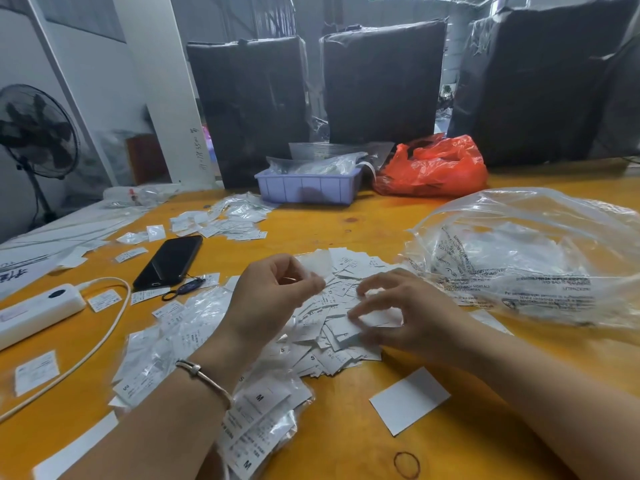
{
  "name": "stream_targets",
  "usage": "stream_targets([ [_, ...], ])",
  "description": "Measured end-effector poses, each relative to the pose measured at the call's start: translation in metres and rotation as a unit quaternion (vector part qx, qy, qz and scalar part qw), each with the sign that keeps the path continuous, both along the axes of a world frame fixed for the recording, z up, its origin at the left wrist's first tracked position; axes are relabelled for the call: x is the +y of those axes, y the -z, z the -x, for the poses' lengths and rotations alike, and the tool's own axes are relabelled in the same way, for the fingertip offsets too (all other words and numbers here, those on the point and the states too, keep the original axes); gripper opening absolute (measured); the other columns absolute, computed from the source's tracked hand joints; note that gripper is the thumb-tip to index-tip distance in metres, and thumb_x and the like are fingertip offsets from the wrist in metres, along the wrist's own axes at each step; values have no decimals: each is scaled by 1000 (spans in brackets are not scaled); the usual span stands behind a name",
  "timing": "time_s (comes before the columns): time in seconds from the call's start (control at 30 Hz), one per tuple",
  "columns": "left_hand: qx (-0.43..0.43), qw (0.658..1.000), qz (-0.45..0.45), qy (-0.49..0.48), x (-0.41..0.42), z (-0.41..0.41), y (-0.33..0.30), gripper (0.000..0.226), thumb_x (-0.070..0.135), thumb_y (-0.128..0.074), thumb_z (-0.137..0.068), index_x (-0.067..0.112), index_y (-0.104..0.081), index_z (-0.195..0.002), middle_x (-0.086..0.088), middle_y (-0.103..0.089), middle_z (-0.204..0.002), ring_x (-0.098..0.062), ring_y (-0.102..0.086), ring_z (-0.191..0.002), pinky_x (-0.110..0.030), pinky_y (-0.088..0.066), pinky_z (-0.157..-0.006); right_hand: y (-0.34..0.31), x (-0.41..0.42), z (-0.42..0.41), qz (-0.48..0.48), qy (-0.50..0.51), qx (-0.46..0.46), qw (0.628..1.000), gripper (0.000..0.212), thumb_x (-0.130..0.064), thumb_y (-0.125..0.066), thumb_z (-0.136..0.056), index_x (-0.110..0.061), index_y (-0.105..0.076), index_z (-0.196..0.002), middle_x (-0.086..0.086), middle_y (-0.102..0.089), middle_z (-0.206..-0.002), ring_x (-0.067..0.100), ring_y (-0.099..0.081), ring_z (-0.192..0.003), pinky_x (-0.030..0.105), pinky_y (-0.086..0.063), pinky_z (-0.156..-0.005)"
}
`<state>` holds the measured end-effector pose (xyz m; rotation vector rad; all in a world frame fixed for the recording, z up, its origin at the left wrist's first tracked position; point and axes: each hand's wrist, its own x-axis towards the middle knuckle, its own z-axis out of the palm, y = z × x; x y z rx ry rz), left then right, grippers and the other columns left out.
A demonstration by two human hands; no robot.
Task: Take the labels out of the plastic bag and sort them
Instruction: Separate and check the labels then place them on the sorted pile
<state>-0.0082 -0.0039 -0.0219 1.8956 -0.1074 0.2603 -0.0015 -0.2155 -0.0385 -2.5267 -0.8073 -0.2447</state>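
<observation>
A loose pile of small white labels printed with S lies in the middle of the orange table. My left hand hovers over the pile's left side, fingers curled, pinching a label at its fingertips. On the right side of the pile my right hand has its fingers curled down, pinching at labels. A big clear plastic bag with black print lies crumpled to the right. Under my left forearm lie small clear packets of labels marked M.
A black phone, a white power strip with its cable, and scattered labels occupy the left. A lilac bin and a red plastic bag stand at the back. A blank white card and a rubber band lie near me.
</observation>
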Motion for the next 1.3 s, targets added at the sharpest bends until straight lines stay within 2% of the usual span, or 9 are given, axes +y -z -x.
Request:
stream_targets([
  [0.2, -4, 999, 18, 40, 1, 2, -1, 13, 3, -77, -80, 1, -64, -82, -10, -76, -79, -21, -74, -73, -22, -55, -62, 0, 1, 0, -43, -32, -36, 998, 13, -31, -71, -85, -27, -78, -95, -12, -70, -99, 7, -64, -89, 33, -51, -76],
  [0.37, -1, 999, 13, 40, 1, 1, 1, 7, 2, -74, -82, 9, -76, -83, -9, -75, -77, -14, -70, -70, -17, -53, -61, -2, 0, 1, -124, -12, -81, 989, 6, -17, -72, -84, -14, -77, -83, -7, -71, -96, 9, -65, -89, 36, -53, -79],
  [0.5, 13, 999, 35, 29, 0, 1, -2, 7, 15, -71, -87, 11, -76, -87, -6, -76, -83, -15, -72, -75, -22, -54, -65, -4, 1, 2, -153, -7, -91, 984, 4, -12, -78, -77, -10, -75, -75, -7, -71, -87, 9, -65, -82, 35, -53, -76],
  [0.6, 30, 997, 73, 13, -1, 2, -5, 30, 33, -60, -93, 8, -75, -89, -6, -76, -87, -19, -72, -79, -31, -54, -70, -5, 2, 4, -153, -12, -83, 985, 6, -10, -80, -75, -9, -74, -72, -5, -71, -83, 9, -65, -78, 32, -52, -73],
  [0.77, 35, 994, 104, 4, 1, 3, -8, 16, 19, -62, -91, 9, -75, -90, -5, -76, -83, -15, -72, -76, -26, -53, -65, -8, 2, 6, -144, -18, 29, 989, 10, -20, -83, -71, -17, -73, -68, -1, -71, -75, 10, -62, -70, 28, -48, -66],
  [0.87, 32, 997, 70, 13, -1, 4, -7, 13, 3, -70, -83, 12, -74, -92, -3, -77, -81, -11, -71, -74, -19, -55, -62, -7, 3, 6, -153, -16, 138, 978, 13, -29, -83, -70, -19, -75, -69, 18, -67, -76, 29, -55, -67, 40, -41, -61],
  [1.0, 27, 997, 66, 32, 1, 5, -6, 25, -6, -70, -81, 12, -72, -98, -4, -77, -89, -11, -72, -80, -18, -55, -63, -5, 1, 6, -212, 11, 208, 955, 13, -27, -83, -71, -16, -75, -70, 25, -64, -77, 19, -54, -64, 27, -43, -54],
  [1.13, 12, 997, 65, 47, 1, 4, -4, 25, -4, -64, -89, 15, -69, -104, -5, -77, -87, -14, -71, -76, -18, -54, -61, -6, -1, 2, -330, 42, 176, 926, 11, -15, -71, -83, -12, -68, -73, 0, -68, -64, 8, -59, -61, 21, -43, -55],
  [1.3, 2, 997, 53, 50, 1, 2, -3, 32, 7, -73, -84, 19, -62, -112, -5, -77, -81, -11, -69, -65, -16, -48, -54, -9, -6, 0, -402, 63, 162, 899, 17, -15, -57, -94, 1, -53, -91, 14, -71, -69, 23, -55, -41, 23, -35, -36],
])
